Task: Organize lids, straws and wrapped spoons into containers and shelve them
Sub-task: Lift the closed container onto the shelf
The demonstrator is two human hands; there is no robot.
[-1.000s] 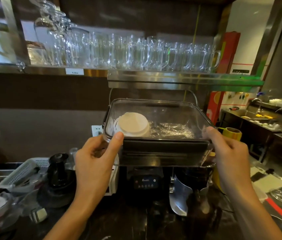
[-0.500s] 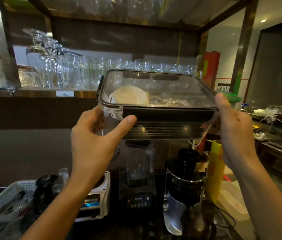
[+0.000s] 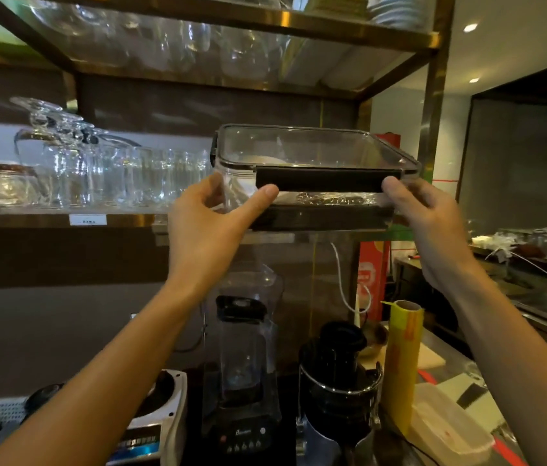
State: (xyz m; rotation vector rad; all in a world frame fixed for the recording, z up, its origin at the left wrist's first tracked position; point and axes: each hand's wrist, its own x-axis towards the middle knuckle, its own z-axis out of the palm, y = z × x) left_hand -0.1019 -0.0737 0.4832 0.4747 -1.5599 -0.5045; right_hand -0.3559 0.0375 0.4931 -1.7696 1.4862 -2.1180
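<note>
both hands hold a clear lidded container up at the level of the glass shelf, its base at the shelf's front edge. the left hand grips the left near corner, thumb along the front wall, fingers curled round the side. the right hand grips the right near corner, thumb on the dark front latch; its fingers are hidden behind the container. inside, white lids and crinkled wrapped spoons show through the wall. rows of glasses fill the shelf to the left, just beside the container. open room remains above the lid, under the upper shelf. below stand a blender, a juicer and a yellow roll.
</note>
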